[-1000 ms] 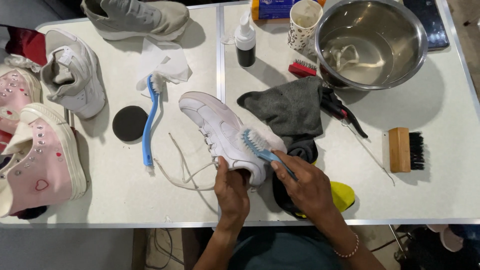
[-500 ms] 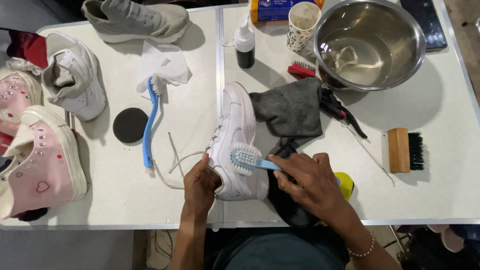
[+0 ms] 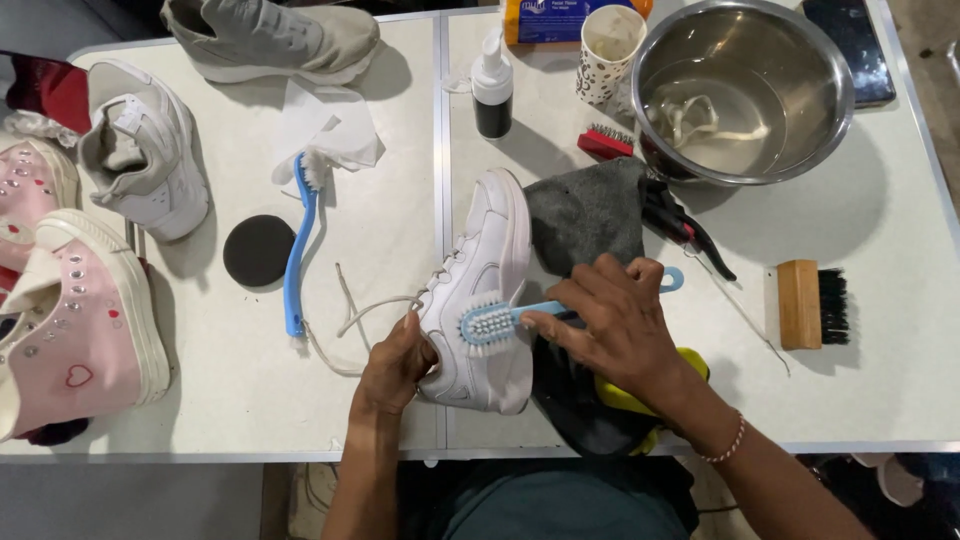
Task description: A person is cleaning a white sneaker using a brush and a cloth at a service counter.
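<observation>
Head view, looking straight down on a pale table. Nearest the lower edge, the left hand is clenched on the heel end of a white sneaker, which lies at the middle of the frame with its toe pointing toward the top. Its loose lace trails off to the left across the table. The right hand, just right of the shoe, grasps the handle of a small light-blue brush; the bristle head rests against the shoe's side, bristles facing up toward the camera, and the looped end of the handle sticks out past the fingers to the right. Under that wrist lie a dark cloth and something yellow.

Just beyond the shoe sits a grey cloth, touching its upper right side. A wooden brush with black bristles lies at the right, well apart. Left of the shoe are a long blue brush and a black round pad. At the left edge stand pink high-top shoes and another white sneaker.

Farthest away, along the top: a grey sneaker, a small spray bottle, a dotted paper cup, and a steel bowl holding water and a lace.
</observation>
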